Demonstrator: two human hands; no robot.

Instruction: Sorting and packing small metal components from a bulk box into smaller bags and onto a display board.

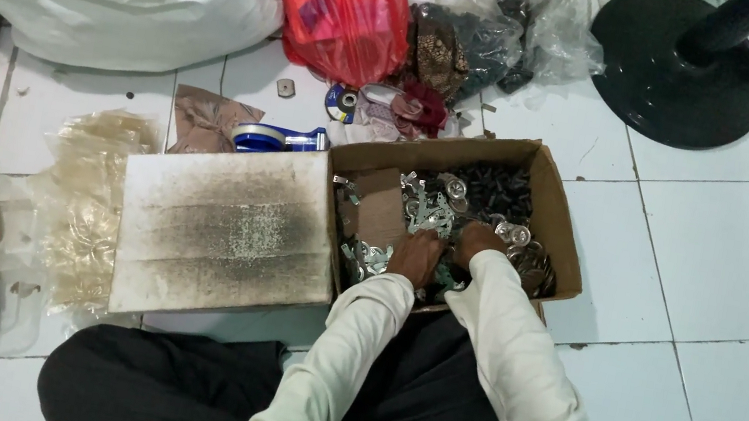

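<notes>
Hands work side by side inside the open cardboard box [553, 205] on the tiled floor [721, 259]. Left hand [416, 253] and right hand [475, 243] are both buried in loose silver metal pieces [425, 211], fingers curled down into the heap; whether either grips a piece cannot be told from this view. The pieces lie under and around the fingertips, with black parts [495, 188] at the box's far end and round clear discs [514, 234] just beside the right hand. Risk noted: thin stamped metal may have sharp edges, and bare fingers digging in could be nicked; pieces could also spill over the low near wall. A stained white board [225, 226] touches the box's left side.
</notes>
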